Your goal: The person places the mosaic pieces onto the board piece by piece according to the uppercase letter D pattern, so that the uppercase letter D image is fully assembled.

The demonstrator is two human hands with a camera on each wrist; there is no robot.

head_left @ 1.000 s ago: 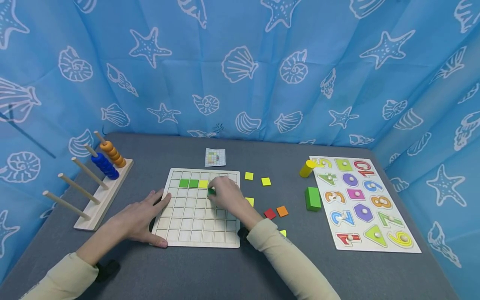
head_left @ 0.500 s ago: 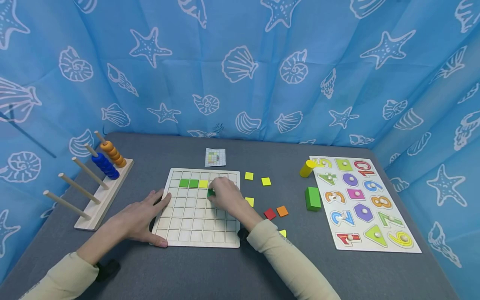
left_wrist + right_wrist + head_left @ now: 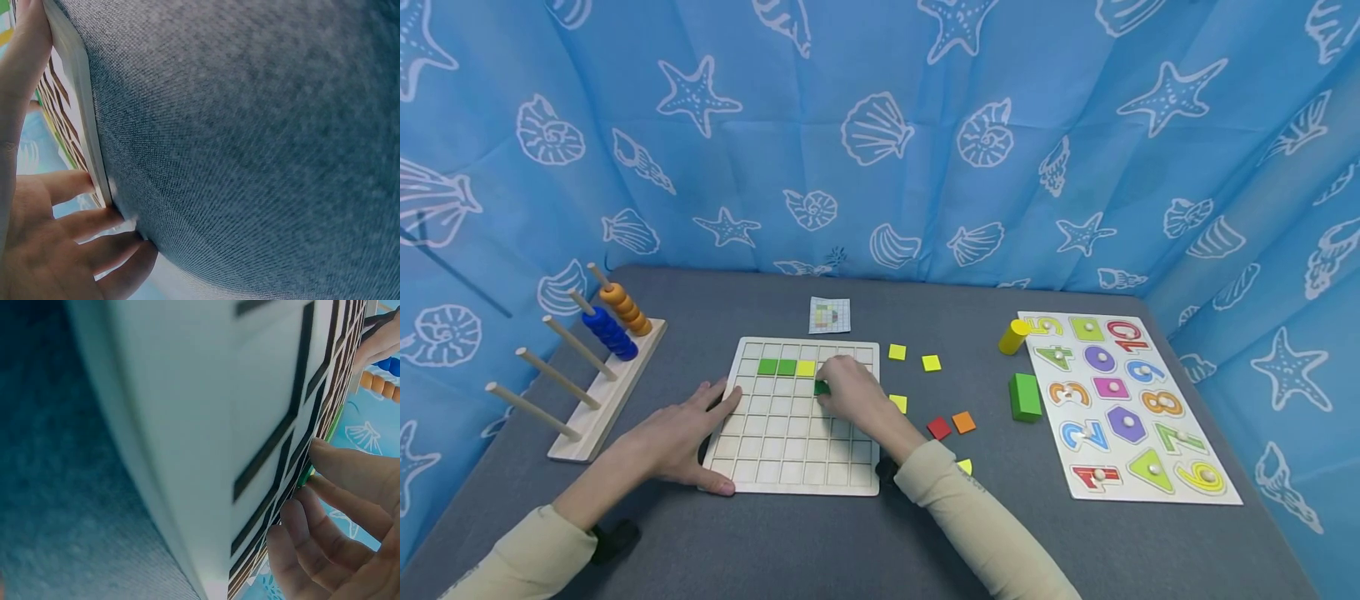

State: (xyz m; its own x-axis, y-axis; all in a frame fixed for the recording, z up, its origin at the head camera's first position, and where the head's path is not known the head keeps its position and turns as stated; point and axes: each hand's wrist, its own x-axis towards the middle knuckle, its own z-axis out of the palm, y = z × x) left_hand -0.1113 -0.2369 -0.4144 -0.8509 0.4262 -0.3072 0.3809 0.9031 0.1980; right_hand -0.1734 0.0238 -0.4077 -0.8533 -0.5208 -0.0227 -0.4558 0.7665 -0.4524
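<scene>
A white grid board (image 3: 782, 448) lies flat on the grey table. Along its left edge my left hand (image 3: 681, 440) rests with fingers spread, thumb at the near corner; the left wrist view shows fingers (image 3: 75, 225) against the board's side and the cloth. Over the upper right cells, my right hand (image 3: 852, 390) pinches a dark green square tile (image 3: 822, 388) between thumb and fingers, low at the grid. That tile is mostly hidden by the hand; a green sliver (image 3: 305, 476) shows in the right wrist view. Two green tiles (image 3: 777, 367) and a yellow tile (image 3: 806, 368) sit in one row.
Right of the board lie several yellow tiles (image 3: 932, 363), a red tile (image 3: 938, 428) and an orange tile (image 3: 964, 422). Farther right are a yellow cylinder (image 3: 1014, 337), a green block (image 3: 1025, 397) and a number puzzle (image 3: 1127, 408). A pattern card (image 3: 830, 316) and a peg stacker (image 3: 606, 392) stand beyond.
Almost nothing differs. My right hand stays at the same cells with the green tile, shifting only very slightly; my left hand holds its place on the board.
</scene>
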